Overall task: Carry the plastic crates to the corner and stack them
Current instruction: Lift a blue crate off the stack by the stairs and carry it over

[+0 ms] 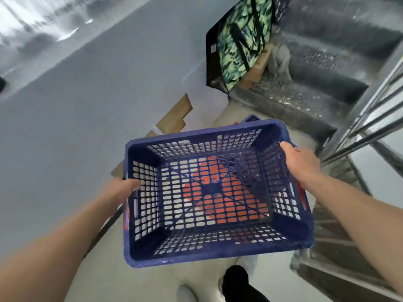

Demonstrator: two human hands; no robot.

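I hold an empty blue perforated plastic crate (218,251) in the air in front of me, seen from above. My left hand (122,188) grips its left wall, thumb inside the rim. My right hand (303,162) grips the right wall the same way. Through the crate's grid floor an orange-red crate (220,188) shows directly below. The corner of another blue crate (253,118) pokes out beyond the far rim. How those lower crates sit on each other is hidden.
A pale wall (76,127) runs along the left. Cardboard pieces (174,116) and a white sheet lean against it. A green camouflage bag (239,42) stands at the foot of grey stairs (316,83). A metal railing (375,110) is on the right. My shoe is below.
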